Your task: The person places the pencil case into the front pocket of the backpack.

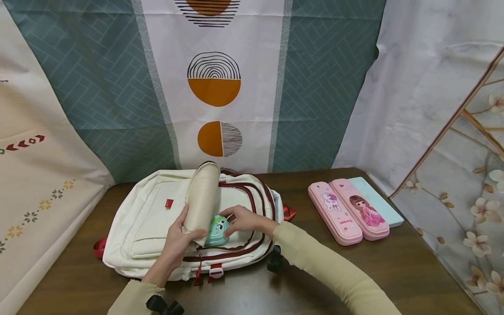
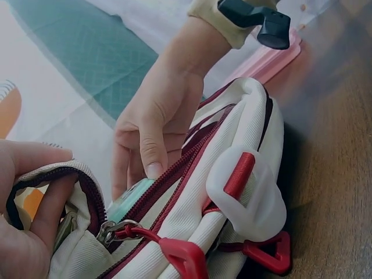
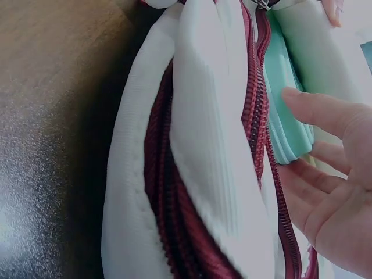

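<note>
A cream backpack (image 1: 151, 205) with dark red zips lies on the table, one compartment unzipped. My left hand (image 1: 176, 239) grips the edge of its front flap (image 1: 203, 197), which is folded back to the left. In the left wrist view, the thumb and fingers are on either side of the flap's zipped edge (image 2: 81, 174). A mint green pencil case (image 1: 217, 229) with a panda picture sits partly inside the opening, its left part hidden by the flap. My right hand (image 1: 245, 218) holds its right end, the thumb (image 3: 314, 110) on one side and the fingers at the end.
Two pink pencil cases, one with a rabbit-like figure (image 1: 334, 214) and one with a doll picture (image 1: 360, 210), lie at the right. Beside them is a pale blue flat box (image 1: 378, 201). Red zip pulls (image 2: 186, 256) and a white buckle (image 2: 247, 192) hang at the backpack's near side.
</note>
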{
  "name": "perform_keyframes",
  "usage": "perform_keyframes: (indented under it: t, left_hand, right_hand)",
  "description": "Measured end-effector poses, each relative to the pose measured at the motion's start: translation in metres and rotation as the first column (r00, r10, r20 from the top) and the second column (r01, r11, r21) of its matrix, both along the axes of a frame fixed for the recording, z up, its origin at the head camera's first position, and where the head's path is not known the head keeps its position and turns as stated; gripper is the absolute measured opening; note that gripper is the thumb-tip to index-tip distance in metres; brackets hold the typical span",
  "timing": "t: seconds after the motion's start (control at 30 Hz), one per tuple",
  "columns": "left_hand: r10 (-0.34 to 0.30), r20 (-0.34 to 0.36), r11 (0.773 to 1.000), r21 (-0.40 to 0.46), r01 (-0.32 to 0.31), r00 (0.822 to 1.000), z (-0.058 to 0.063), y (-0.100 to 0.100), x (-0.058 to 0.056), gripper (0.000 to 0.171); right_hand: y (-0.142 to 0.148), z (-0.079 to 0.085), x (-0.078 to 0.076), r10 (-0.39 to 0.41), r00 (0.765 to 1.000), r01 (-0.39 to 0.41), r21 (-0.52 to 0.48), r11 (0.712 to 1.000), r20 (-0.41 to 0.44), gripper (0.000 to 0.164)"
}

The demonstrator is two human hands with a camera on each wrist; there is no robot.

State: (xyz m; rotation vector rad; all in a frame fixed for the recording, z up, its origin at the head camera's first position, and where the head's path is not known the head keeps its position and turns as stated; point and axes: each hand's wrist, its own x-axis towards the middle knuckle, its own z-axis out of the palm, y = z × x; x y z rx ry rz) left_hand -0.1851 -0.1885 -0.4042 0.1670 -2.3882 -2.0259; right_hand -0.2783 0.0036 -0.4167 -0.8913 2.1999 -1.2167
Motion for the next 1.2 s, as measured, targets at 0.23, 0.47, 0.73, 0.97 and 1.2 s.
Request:
perform_keyframes:
  t: [0.23,0.47,0.73,0.97,1.2]
  left_hand:
    - [0.022,0.002,1.0,-0.011,-0.022,1.0,0.002,0.002,0.002,0.094]
    - [0.04,-0.003,0.999,-0.005,-0.04,0.999,0.003,0.005,0.002,0.094]
    - [0.049,0.001,0.998,-0.05,-0.048,0.999,0.004,0.004,0.003,0.095]
    - [0.052,0.003,0.996,-0.07,-0.052,0.999,0.004,0.004,0.003,0.096]
    - [0.049,0.01,0.996,-0.072,-0.048,0.999,0.003,0.004,0.004,0.096]
  right_hand:
    - [0.006,0.001,0.001,0.005,0.994,0.006,0.1,0.995,-0.107,0.063]
    - [0.034,0.012,-0.007,-0.009,0.983,0.027,0.098,0.995,-0.181,0.07]
    - [0.09,0.04,-0.014,-0.079,0.966,0.102,0.083,0.991,-0.248,0.071]
    - [0.151,0.048,-0.015,-0.199,0.924,0.247,0.112,0.962,-0.326,0.077]
    - [0.212,0.042,-0.004,-0.314,0.866,0.407,0.186,0.894,-0.389,0.09]
